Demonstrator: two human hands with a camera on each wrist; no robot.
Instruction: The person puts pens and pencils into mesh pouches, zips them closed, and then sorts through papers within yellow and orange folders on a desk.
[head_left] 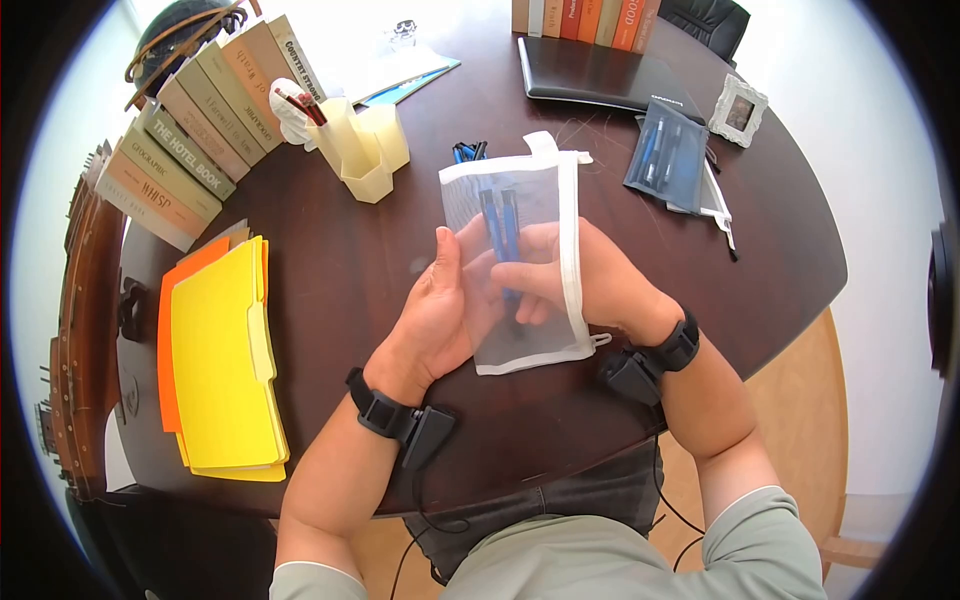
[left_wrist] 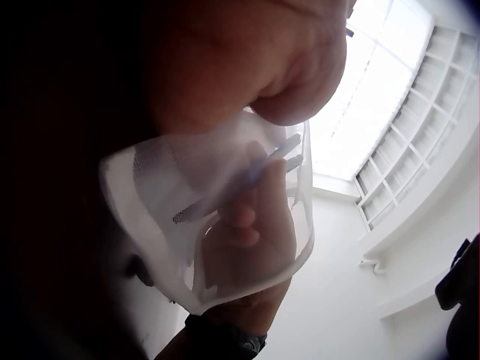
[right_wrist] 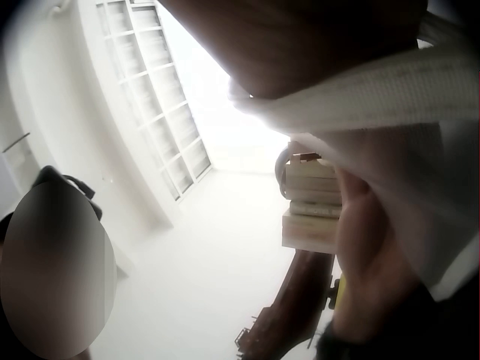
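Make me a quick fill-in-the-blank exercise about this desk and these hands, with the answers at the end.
The pens seen through the mesh pouch are colored ____.
Lying over the orange folder is a folder colored ____.
Nearer the picture frame is the person's ____ hand.
The picture frame has a ____ border.

Missing words: blue; yellow; right; white.

Up ahead and off to the left of the left hand (head_left: 432, 322), the spines are pretty legible: COUNTRY STRONG on the cream book (head_left: 299, 70), "of Wrath" on the tan one (head_left: 250, 75), THE HOTEL BOOK on the green one (head_left: 187, 152), GEOGRAPHIC next to it, WHISP on the peach one (head_left: 155, 200). Way beyond the right hand (head_left: 605, 275), GOOD's on a red book (head_left: 629, 24). Laptop (head_left: 600, 78) lettering's too tiny.
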